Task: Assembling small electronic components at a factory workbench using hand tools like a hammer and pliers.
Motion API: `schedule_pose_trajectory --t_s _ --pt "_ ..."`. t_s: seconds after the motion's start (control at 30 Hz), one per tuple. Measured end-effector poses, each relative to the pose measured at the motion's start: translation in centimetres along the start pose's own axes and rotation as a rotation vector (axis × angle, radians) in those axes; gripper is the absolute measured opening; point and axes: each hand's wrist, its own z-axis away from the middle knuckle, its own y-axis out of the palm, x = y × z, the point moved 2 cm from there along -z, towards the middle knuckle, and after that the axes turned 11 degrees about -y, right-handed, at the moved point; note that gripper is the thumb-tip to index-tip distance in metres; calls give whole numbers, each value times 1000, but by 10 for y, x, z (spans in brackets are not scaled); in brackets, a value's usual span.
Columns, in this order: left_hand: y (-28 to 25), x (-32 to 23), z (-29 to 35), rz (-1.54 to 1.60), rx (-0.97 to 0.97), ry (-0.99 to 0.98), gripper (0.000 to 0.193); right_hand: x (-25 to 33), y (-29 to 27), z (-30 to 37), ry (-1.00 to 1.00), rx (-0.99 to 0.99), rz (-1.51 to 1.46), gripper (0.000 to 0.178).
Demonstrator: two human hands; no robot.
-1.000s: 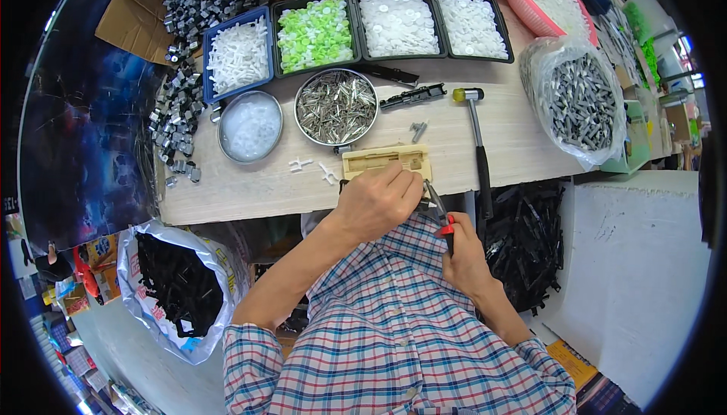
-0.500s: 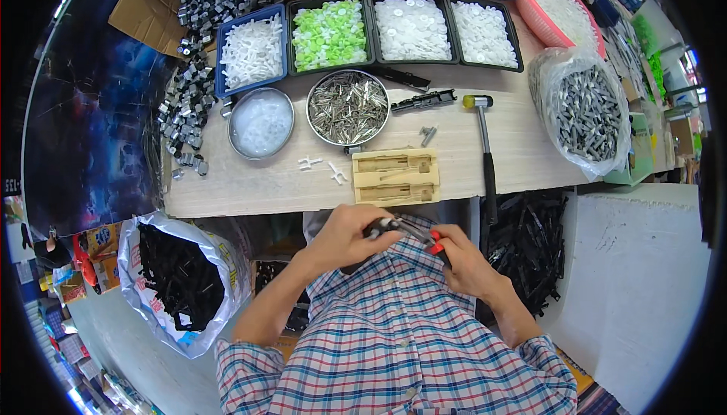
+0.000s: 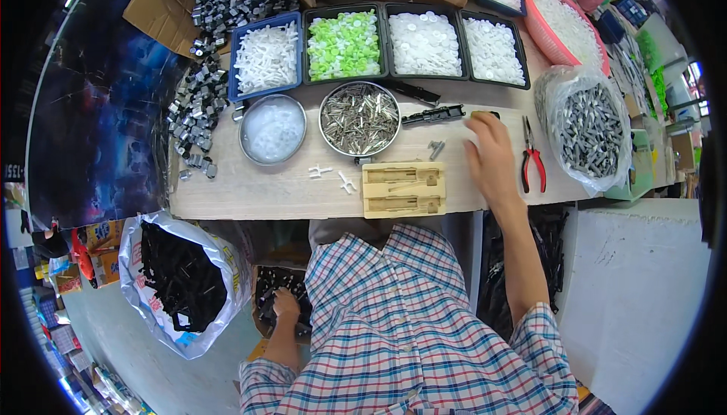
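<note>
Near: left hand [image 3: 286, 305] down below the bench in a box of black parts [image 3: 266, 294], fingers curled in, can't tell if it holds anything. White bag [image 3: 151, 294] of black parts sits left of it. On the bench [image 3: 227, 188], right hand [image 3: 492, 159] lies flat, fingers loosely spread, holding nothing, fingertips at a small dark piece by the hammer head (mostly hidden). Just right of it: red-handled pliers [image 3: 532, 157], long axis near-to-far, handles toward the near edge, jaw tips pointing far. Left of the hand: tan wooden jig [image 3: 402, 189]. Further: round tin of metal pins [image 3: 360, 118], tin of clear bits [image 3: 272, 129]. Far row: trays of white [image 3: 266, 57], green [image 3: 343, 44], white [image 3: 424, 42] parts; pink basket [image 3: 564, 25] far right, clear bag of grey pieces [image 3: 587, 131] below it.
</note>
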Motion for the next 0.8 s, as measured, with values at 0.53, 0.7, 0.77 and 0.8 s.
schedule_pose_trajectory --t_s 0.53,0.7,0.77,0.8 --pt "7 -37 41 336 -58 -257 50 -12 18 -35 -8 127 -33 32" --pt "47 -22 34 407 -120 -144 41 30 0 21 85 -12 -238 34" --pt "43 -24 41 402 -114 -169 37 52 9 49 239 -68 -488 34" --pt "10 -35 50 412 -141 -232 34 61 18 65 314 -109 -628 34"
